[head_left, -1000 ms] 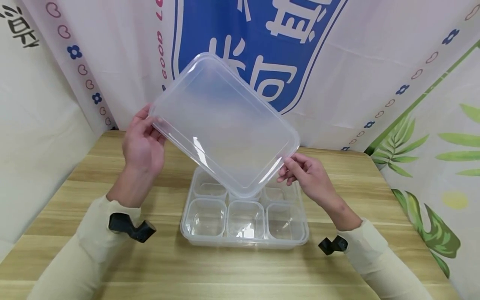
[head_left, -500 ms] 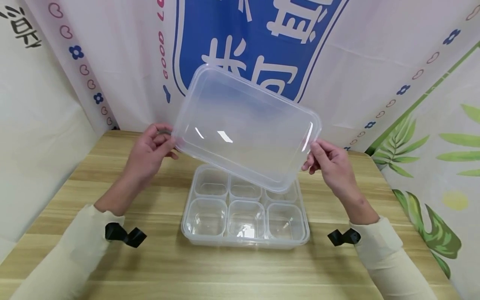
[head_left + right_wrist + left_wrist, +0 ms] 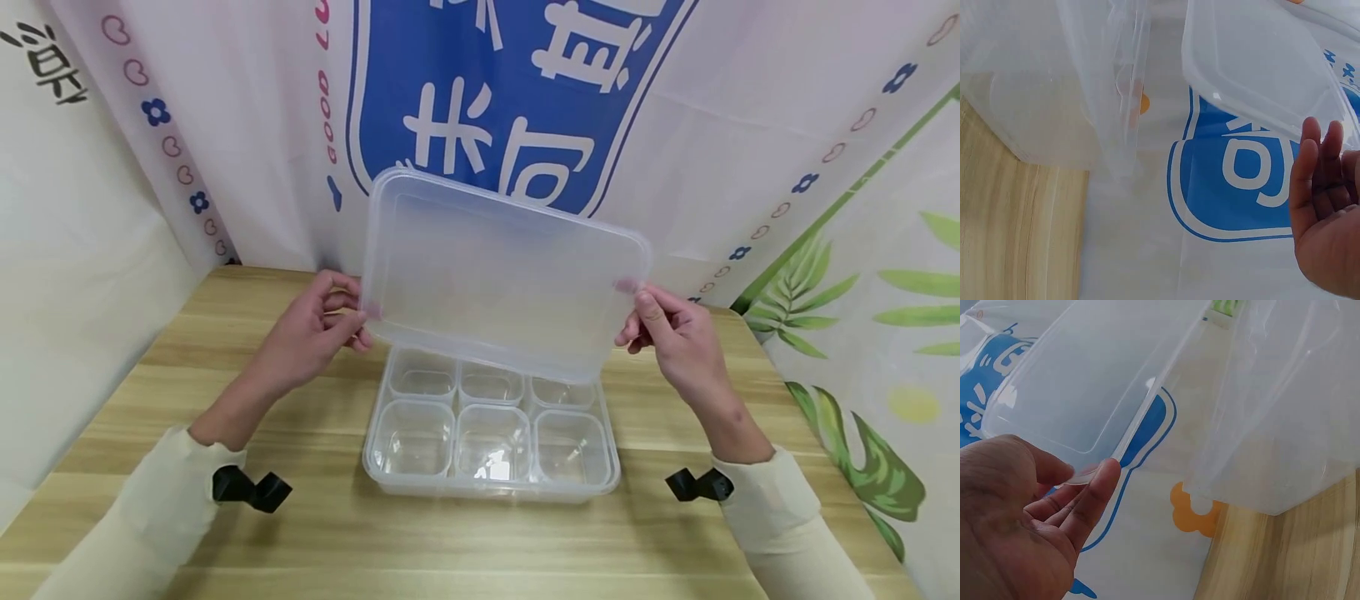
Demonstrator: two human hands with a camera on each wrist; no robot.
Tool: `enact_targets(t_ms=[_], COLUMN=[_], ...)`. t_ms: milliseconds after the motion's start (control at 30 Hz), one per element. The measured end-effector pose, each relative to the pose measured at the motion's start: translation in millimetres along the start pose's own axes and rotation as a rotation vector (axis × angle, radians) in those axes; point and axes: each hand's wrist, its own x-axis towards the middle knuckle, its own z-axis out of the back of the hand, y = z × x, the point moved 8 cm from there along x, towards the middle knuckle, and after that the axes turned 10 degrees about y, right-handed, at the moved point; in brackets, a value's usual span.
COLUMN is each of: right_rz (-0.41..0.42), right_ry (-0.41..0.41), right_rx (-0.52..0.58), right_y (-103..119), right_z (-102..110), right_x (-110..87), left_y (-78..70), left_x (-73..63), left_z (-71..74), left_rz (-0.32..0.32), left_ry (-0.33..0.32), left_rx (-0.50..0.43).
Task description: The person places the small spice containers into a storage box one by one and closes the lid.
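A clear rectangular plastic lid (image 3: 502,275) is held up, tilted, over the back of a clear plastic box (image 3: 491,490). My left hand (image 3: 315,333) pinches the lid's left edge between thumb and fingers; the left wrist view shows this grip at a corner of the lid (image 3: 1085,387). On the other side my right hand (image 3: 678,342) pinches the right edge, thumb in front. In the right wrist view the right hand (image 3: 1329,200) has its fingers at the lid's rim. Inside the box sit several clear square cups (image 3: 412,440) in two rows, the back ones partly covered by the lid.
The box stands on a wooden table (image 3: 480,550) whose back edge meets a white curtain (image 3: 285,167) with a blue printed sign. A leaf-patterned cloth (image 3: 862,292) hangs along the right side. Black wrist mounts (image 3: 251,489) jut from both sleeves.
The lid has come down and levelled out from a steep sideways slant. Both hands have shifted to the right with it, the left one lower, and more of the back cups shows.
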Motion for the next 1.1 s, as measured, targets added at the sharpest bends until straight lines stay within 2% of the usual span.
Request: enact_targets(t_ms=[267,367,467,533,600,700,767,933,1100], right_rz=[0.016,0.048,0.129,0.154,0.119,-0.021,-0.108,-0.201,-0.272], right_ry=[-0.019,0.001,0.054,0.073,0.07,0.045,0.062,0.201,0.351], right_rx=[0.057,0.134,0.295,0.372,0.37,0.27,0.206,0.12,0.04], right_y=[1.4,2.8,6.3,6.4,2.6,-9.6,-17.9,-31.4,-42.1], right_z=[-0.1,-3.0,-8.5,-11.6,-13.1,-14.7,-16.4,-25.6,-36.5], right_x=[-7.5,-11.0,-14.4,-17.0,-19.8,-25.4,-29.5,-38.2,-49.0], left_y=[-2.2,-0.6,2.0,5.2,8.3,14.9,19.2,26.3,28.7], left_x=[1.1,1.2,0.6,0.3,0.2,-0.2,-0.3,0.1,-0.6], left_z=[-4.4,-6.4,-6.7,-5.8,-5.0,-4.4,-5.2,-11.8,-20.4], left_rz=[-0.102,-0.093,-0.058,-0.036,-0.013,0.035,0.075,0.136,0.114], left_ry=[-0.059,-0.094,-0.145,-0.18,-0.199,-0.2,-0.182,-0.085,-0.001], left_rx=[-0.091,-0.084,-0.055,-0.072,-0.072,-0.055,-0.028,0.012,0.057])
